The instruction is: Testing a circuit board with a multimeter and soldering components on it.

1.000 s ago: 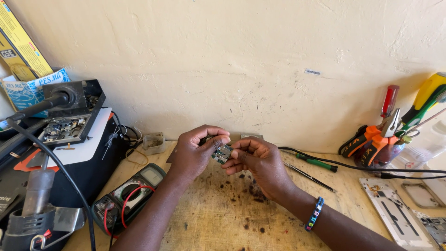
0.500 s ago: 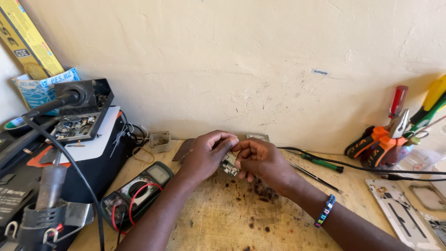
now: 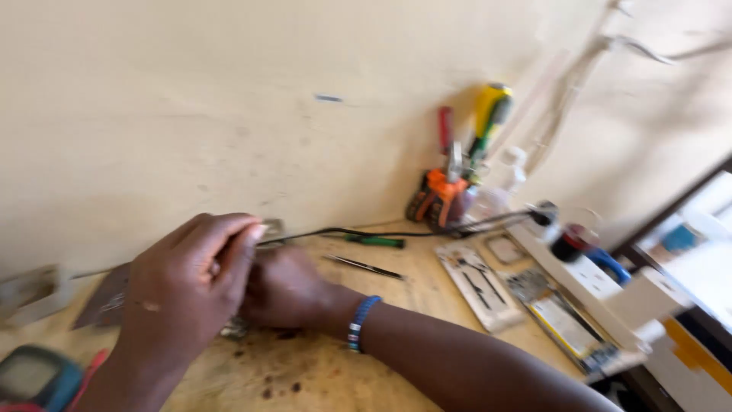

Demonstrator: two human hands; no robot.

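Stained wooden bench (image 3: 305,374) against cream wall (image 3: 229,99), view blurred.

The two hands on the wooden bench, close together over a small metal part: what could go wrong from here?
1. The small metal part is almost hidden under the left hand and right hand; it might slip onto the cluttered bench.
2. The black cable runs just behind the hands; a finger could snag it.
3. The tweezers and green screwdriver lie loose nearby and could be knocked.
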